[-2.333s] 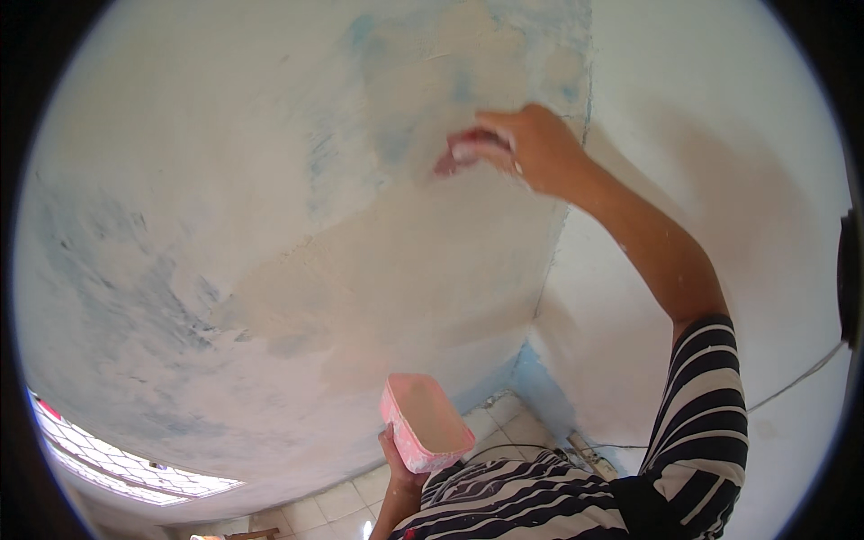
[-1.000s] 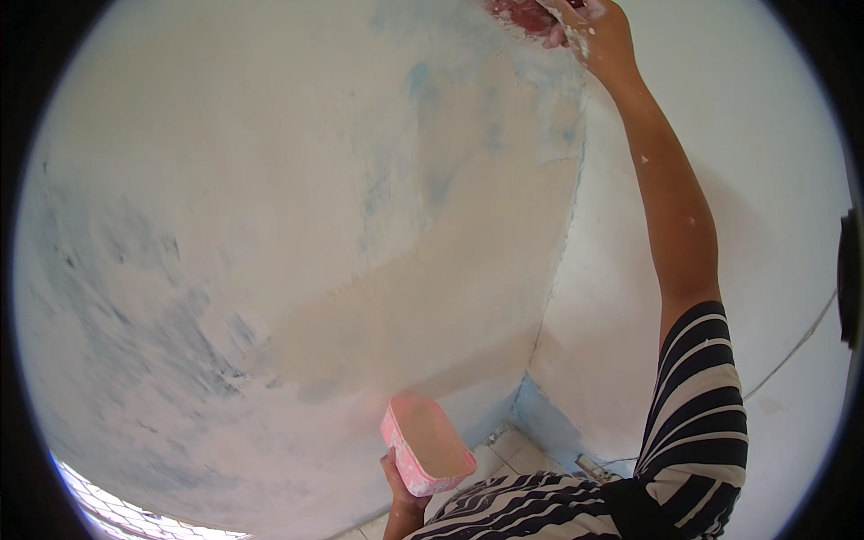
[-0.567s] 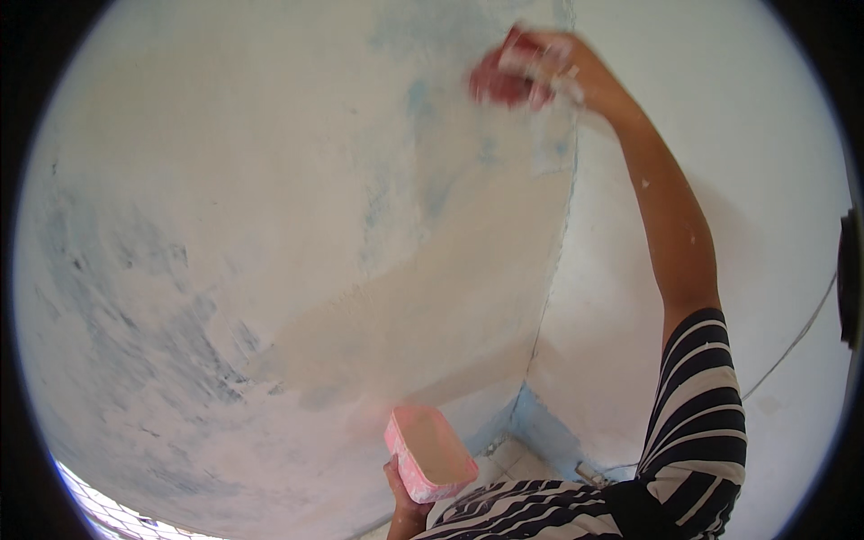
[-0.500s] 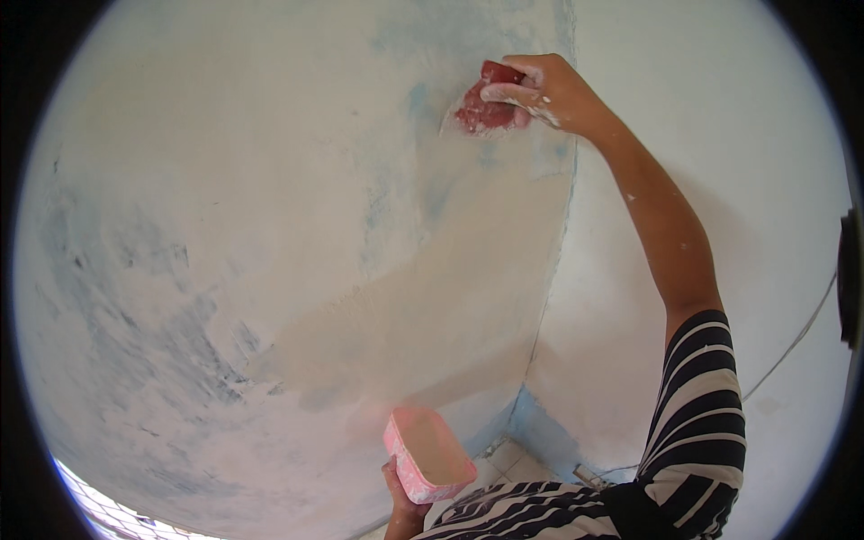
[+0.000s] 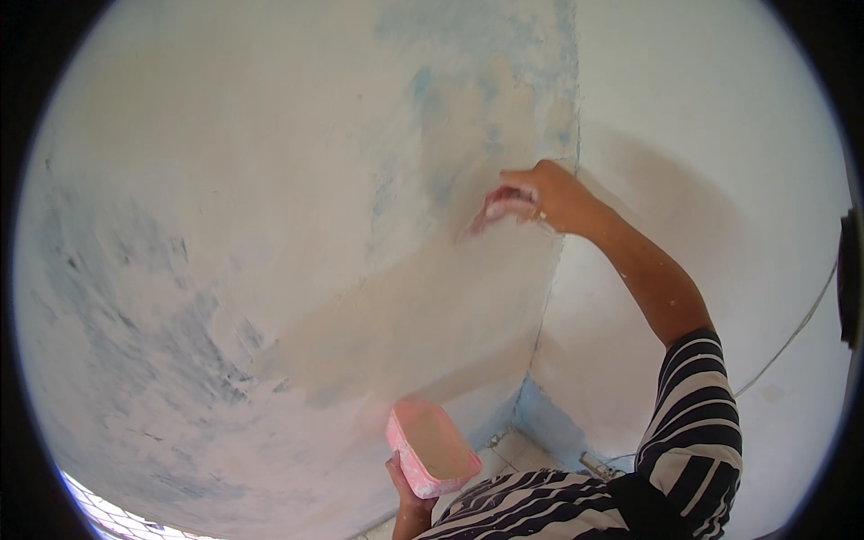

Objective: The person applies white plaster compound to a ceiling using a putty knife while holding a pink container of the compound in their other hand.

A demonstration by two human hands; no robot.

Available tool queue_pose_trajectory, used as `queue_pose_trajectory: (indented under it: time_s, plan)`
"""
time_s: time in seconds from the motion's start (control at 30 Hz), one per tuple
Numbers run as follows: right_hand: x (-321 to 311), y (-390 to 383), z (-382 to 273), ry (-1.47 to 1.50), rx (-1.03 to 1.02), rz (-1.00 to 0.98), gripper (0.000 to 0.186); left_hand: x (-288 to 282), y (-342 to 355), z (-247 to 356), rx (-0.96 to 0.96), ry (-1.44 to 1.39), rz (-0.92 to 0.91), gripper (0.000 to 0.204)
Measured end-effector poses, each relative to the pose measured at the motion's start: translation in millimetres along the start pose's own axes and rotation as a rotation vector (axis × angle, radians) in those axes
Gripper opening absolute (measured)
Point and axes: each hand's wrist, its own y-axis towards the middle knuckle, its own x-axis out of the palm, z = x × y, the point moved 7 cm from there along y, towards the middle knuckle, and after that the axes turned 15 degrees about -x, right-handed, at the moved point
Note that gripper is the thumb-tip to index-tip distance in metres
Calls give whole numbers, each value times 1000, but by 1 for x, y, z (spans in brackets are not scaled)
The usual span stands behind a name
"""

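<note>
My right hand [image 5: 551, 198] grips a dark red putty scraper [image 5: 502, 203], its blade slanting down to the left at the wall [image 5: 315, 198]. Motion blurs the blade, so whether its edge touches the surface is hard to tell. White filler smears my fingers and wrist. Low in the picture, my left hand [image 5: 409, 490] holds a pink plastic tub [image 5: 414, 461] by its side and base. Pale putty [image 5: 438, 445] lies inside it, and white splashes mark its outside. Beige putty covers much of the wall, with blue-grey patches showing through.
A second, whiter wall [image 5: 711, 117] meets this one at a vertical corner on the right. A thin cable [image 5: 796, 337] runs down it from a dark object [image 5: 849, 279]. Below are a blue lower wall section [image 5: 544, 423] and floor tiles [image 5: 515, 450].
My right hand has come down the wall with the scraper, which now tilts more edge-on. The area it left shows a fresh putty stroke. My left hand and the tub have hardly shifted.
</note>
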Motion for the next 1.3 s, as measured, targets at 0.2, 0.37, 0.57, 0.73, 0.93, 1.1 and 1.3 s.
queue_pose_trajectory:
  time_s: [0.2, 0.37, 0.57, 0.73, 0.93, 1.1, 1.3]
  plan:
    - [-148, 37, 13, -57, -163, 743, 24, 9, -2, 2, -37, -6, 42, 67]
    - [-140, 28, -5, 94, -226, 735, 30, -2, 9, 4, -52, 24, 5, 67]
    - [-26, 11, 7, 44, -5, 183, 43, -1, 0, 4, -50, 83, 76, 67]
    - [-173, 23, 66, -470, -191, 909, 37, -13, 5, -5, -74, -6, 135, 66]
    - [-91, 14, 52, 336, -34, 447, 36, -13, 0, 3, -1, -13, 142, 62]
    - [-29, 12, 56, 148, -15, 340, 41, -1, 4, -6, 50, -86, 102, 61]
    - [-148, 49, 75, 240, -232, 944, 28, -2, 26, -17, 50, -106, 83, 60]
